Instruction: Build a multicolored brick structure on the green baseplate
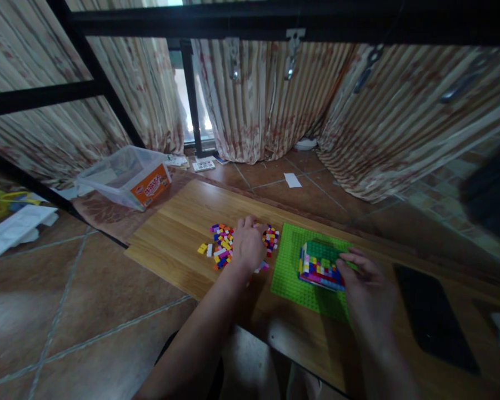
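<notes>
Both busy: L hand [249,245] was in brick pile [224,240], R hand [369,282] half-curled at brick build [316,251]; couldn't tell holds; light steadying prob. suited.

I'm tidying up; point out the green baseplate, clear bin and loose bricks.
Green baseplate [286,264]: head view, bare left part.
Clear bin [151,186]: head view, labelled wall.
Loose bricks [224,241]: head view, pile's left part.

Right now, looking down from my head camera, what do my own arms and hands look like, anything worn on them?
Your left hand and right hand are both ungloved. The left forearm and right forearm show no sleeve, and no watch or bracelet is visible. The right hand is blurred, and rings or small markings can't be made out.
</notes>
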Available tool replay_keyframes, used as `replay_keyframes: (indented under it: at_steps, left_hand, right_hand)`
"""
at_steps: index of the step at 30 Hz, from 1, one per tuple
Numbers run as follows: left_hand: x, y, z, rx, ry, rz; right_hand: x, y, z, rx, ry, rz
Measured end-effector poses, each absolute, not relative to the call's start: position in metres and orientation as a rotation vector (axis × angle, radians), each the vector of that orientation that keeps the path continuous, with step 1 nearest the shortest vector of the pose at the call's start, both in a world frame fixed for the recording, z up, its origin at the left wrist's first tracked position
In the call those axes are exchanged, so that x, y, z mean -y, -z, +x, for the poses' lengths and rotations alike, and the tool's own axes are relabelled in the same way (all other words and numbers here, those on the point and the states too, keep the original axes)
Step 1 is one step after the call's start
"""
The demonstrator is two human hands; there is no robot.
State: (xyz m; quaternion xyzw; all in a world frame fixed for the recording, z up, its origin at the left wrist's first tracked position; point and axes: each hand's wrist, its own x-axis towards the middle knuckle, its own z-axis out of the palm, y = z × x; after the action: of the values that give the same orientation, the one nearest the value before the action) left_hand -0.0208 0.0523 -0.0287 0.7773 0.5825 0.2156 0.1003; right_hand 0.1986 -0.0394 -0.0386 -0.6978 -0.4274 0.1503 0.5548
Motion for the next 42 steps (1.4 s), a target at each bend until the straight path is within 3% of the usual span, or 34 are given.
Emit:
replay_keyframes:
  at_steps: [9, 24, 42]
  left_hand:
    - [-0.045, 0.03, -0.016, -1.756, -0.565, 2.301]
    - [-0.054, 0.028, -0.055, -1.41, -0.518, 2.406]
    - [-0.051, 0.02, -0.04, -1.557, -0.561, 2.397]
  right_hand:
    - [0.039, 0.032, 0.202, 1.045, -0.277, -1.768]
    - [0.039, 0.035, 0.203, 1.076, -0.272, -1.774]
    - [0.038, 0.033, 0.202, 1.104, -0.216, -1.725]
